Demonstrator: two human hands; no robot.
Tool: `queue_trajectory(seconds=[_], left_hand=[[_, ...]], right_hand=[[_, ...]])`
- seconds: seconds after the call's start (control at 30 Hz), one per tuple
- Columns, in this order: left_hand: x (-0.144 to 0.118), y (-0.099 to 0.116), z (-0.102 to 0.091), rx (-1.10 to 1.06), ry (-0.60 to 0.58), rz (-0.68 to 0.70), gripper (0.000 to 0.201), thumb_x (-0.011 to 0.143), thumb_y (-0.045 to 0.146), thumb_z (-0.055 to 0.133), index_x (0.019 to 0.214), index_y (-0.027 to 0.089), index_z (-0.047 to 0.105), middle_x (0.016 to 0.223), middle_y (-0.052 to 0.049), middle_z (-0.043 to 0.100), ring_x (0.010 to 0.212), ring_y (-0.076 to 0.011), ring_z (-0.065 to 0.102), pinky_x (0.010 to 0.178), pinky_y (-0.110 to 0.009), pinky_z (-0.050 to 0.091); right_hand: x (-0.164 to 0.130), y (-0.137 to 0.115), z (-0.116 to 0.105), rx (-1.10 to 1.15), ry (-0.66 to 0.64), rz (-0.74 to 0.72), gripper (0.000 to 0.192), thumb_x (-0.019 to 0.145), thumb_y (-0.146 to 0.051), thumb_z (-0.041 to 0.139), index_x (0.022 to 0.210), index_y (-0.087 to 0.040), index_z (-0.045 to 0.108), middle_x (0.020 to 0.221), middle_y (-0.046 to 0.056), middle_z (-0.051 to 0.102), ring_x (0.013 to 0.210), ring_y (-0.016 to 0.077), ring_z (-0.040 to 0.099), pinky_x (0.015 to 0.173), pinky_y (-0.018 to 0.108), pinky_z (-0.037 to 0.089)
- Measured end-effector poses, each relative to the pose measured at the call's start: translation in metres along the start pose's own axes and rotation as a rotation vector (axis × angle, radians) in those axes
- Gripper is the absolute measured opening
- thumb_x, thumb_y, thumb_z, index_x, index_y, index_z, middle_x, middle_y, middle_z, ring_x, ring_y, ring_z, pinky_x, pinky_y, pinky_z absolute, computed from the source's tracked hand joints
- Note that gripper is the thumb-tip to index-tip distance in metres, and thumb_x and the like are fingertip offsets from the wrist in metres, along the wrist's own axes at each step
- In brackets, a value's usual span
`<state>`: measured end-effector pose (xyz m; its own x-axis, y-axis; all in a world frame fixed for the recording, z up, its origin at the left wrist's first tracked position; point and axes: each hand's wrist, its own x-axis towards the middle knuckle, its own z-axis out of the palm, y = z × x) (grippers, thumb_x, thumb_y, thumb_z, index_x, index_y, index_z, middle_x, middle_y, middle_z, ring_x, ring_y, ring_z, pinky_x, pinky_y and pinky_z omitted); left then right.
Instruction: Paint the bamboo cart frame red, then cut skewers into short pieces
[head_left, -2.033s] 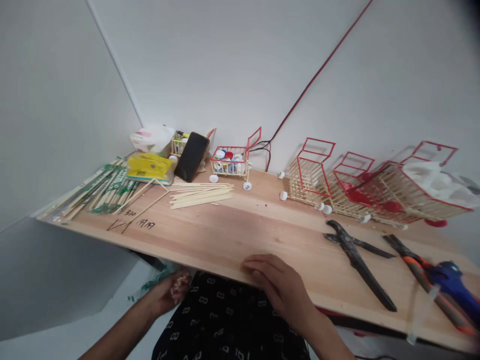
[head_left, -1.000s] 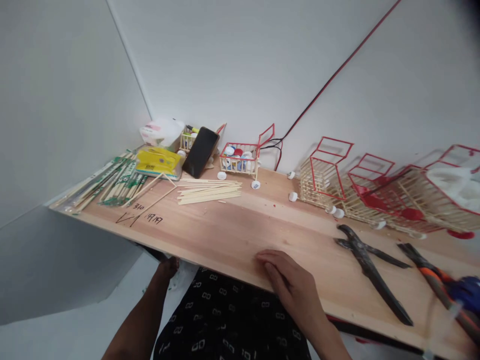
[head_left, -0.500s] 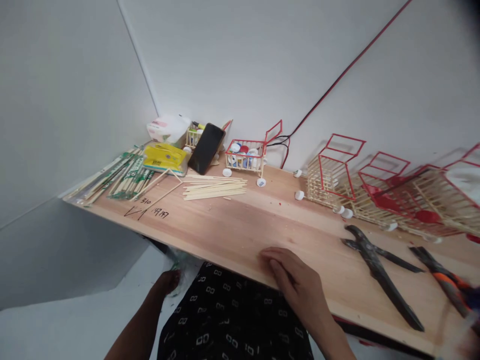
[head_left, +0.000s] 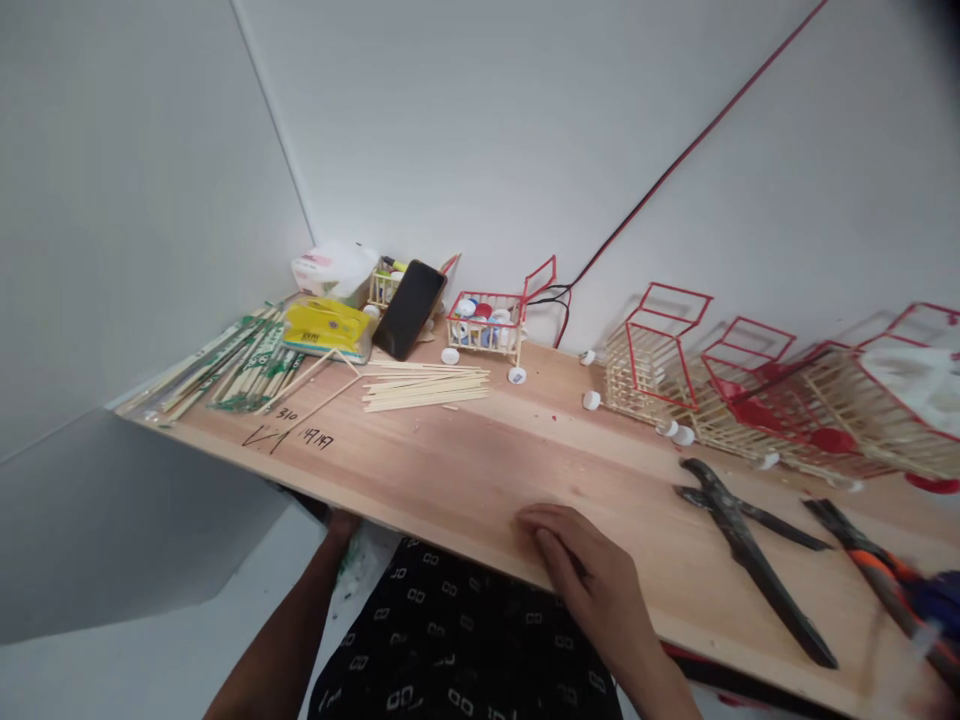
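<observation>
My right hand (head_left: 577, 565) rests on the near edge of the wooden tabletop (head_left: 450, 470), fingers together and lying loosely on the wood, with nothing visible in them. My left hand (head_left: 343, 522) reaches down to the front edge of the table; its fingers are hidden beneath the board. Below it hangs a clear plastic bag (head_left: 360, 565) with green bits. Several thin wooden sticks (head_left: 427, 385) lie in a loose row further back. Beside them are sticks joined in an angled frame (head_left: 330, 372), near handwritten numbers on the board.
Wrapped chopsticks (head_left: 259, 365), a yellow wipes pack (head_left: 326, 328) and a leaning phone (head_left: 410, 308) stand at left. A small stick cart (head_left: 486, 335) holds bottle caps. Larger carts (head_left: 652, 370) line the wall. Black cutters (head_left: 750, 550) and orange-handled pliers (head_left: 877, 570) lie at right.
My left hand has moved up and forward, its fingers passing under the table edge. My right hand stays on the tabletop. The view has shifted slightly.
</observation>
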<state>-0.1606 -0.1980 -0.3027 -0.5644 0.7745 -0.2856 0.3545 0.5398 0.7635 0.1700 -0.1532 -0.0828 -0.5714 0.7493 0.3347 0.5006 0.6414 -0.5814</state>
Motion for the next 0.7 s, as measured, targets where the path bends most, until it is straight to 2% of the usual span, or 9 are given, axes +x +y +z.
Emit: queue_trajectory(seconds=[0.1, 0.17, 0.23, 0.3, 0.37, 0.43, 0.53, 0.63, 0.7], left_hand=[[-0.008, -0.011, -0.002, 0.125, 0.029, -0.067, 0.019, 0.09, 0.027, 0.054, 0.096, 0.012, 0.064, 0.097, -0.01, 0.066, 0.091, -0.0252, 0.063, 0.079, -0.039, 0.052], [-0.017, -0.018, -0.008, 0.193, 0.045, -0.067, 0.024, 0.089, 0.021, 0.048, 0.074, 0.012, 0.065, 0.074, -0.011, 0.067, 0.084, -0.0303, 0.065, 0.075, -0.039, 0.05], [-0.029, -0.02, -0.018, 0.237, 0.057, -0.035, 0.029, 0.09, 0.024, 0.045, 0.072, 0.014, 0.066, 0.07, -0.011, 0.067, 0.085, -0.0318, 0.066, 0.077, -0.038, 0.049], [-0.043, -0.015, -0.032, 0.282, 0.052, 0.022, 0.031, 0.089, 0.033, 0.045, 0.075, 0.017, 0.068, 0.073, -0.009, 0.069, 0.085, -0.0315, 0.066, 0.076, -0.038, 0.049], [-0.06, -0.001, -0.049, 0.355, -0.016, 0.267, 0.036, 0.089, 0.04, 0.044, 0.075, 0.019, 0.07, 0.073, -0.008, 0.07, 0.081, -0.0285, 0.066, 0.075, -0.037, 0.05], [-0.081, 0.021, -0.066, 0.343, -0.11, 0.579, 0.029, 0.088, 0.039, 0.048, 0.079, 0.023, 0.071, 0.078, -0.007, 0.071, 0.084, -0.0256, 0.065, 0.078, -0.034, 0.051], [-0.113, 0.067, -0.088, 0.347, -0.187, 0.934, 0.024, 0.09, 0.026, 0.048, 0.104, 0.028, 0.068, 0.091, -0.005, 0.071, 0.085, -0.021, 0.064, 0.079, -0.032, 0.051], [-0.127, 0.126, -0.101, 0.348, -0.068, 1.234, 0.038, 0.09, 0.015, 0.046, 0.124, 0.027, 0.057, 0.106, -0.006, 0.069, 0.097, -0.0213, 0.061, 0.086, -0.034, 0.047], [-0.118, 0.168, -0.105, 0.334, 0.081, 1.267, 0.035, 0.091, 0.015, 0.046, 0.122, 0.024, 0.058, 0.106, -0.007, 0.067, 0.101, -0.0224, 0.058, 0.091, -0.038, 0.043]], right_hand=[[0.0, -0.001, -0.001, 0.026, -0.01, 0.008, 0.021, 0.094, -0.023, 0.046, 0.106, -0.025, 0.063, 0.107, 0.003, 0.068, 0.101, 0.0151, 0.063, 0.088, 0.029, 0.052], [0.001, -0.002, -0.002, 0.049, -0.023, 0.022, 0.021, 0.094, -0.024, 0.046, 0.106, -0.026, 0.063, 0.107, 0.002, 0.068, 0.101, 0.0148, 0.063, 0.087, 0.028, 0.052], [0.002, -0.003, -0.004, 0.067, -0.047, 0.036, 0.021, 0.094, -0.025, 0.045, 0.106, -0.026, 0.063, 0.106, 0.002, 0.068, 0.1, 0.0149, 0.063, 0.086, 0.029, 0.053], [0.004, -0.004, -0.008, 0.073, -0.095, 0.032, 0.022, 0.094, -0.026, 0.045, 0.11, -0.027, 0.062, 0.109, 0.003, 0.067, 0.102, 0.0155, 0.062, 0.087, 0.03, 0.052], [0.009, -0.003, -0.014, 0.057, -0.147, -0.01, 0.025, 0.094, -0.027, 0.046, 0.115, -0.028, 0.059, 0.114, 0.004, 0.065, 0.107, 0.0167, 0.06, 0.092, 0.034, 0.051], [0.017, 0.0, -0.021, 0.017, -0.162, -0.076, 0.028, 0.094, -0.026, 0.046, 0.118, -0.028, 0.058, 0.116, 0.005, 0.065, 0.109, 0.0183, 0.059, 0.095, 0.038, 0.049], [0.035, 0.004, -0.034, -0.061, -0.103, -0.128, 0.027, 0.094, -0.025, 0.045, 0.115, -0.025, 0.061, 0.112, 0.007, 0.067, 0.106, 0.0201, 0.061, 0.09, 0.039, 0.05], [0.056, 0.009, -0.043, -0.111, -0.057, -0.143, 0.024, 0.093, -0.027, 0.046, 0.108, -0.023, 0.064, 0.104, 0.007, 0.07, 0.099, 0.0209, 0.064, 0.086, 0.038, 0.051], [0.071, 0.012, -0.047, -0.125, -0.056, -0.145, 0.024, 0.094, -0.027, 0.045, 0.106, -0.022, 0.065, 0.103, 0.007, 0.071, 0.096, 0.0202, 0.065, 0.084, 0.036, 0.05]])
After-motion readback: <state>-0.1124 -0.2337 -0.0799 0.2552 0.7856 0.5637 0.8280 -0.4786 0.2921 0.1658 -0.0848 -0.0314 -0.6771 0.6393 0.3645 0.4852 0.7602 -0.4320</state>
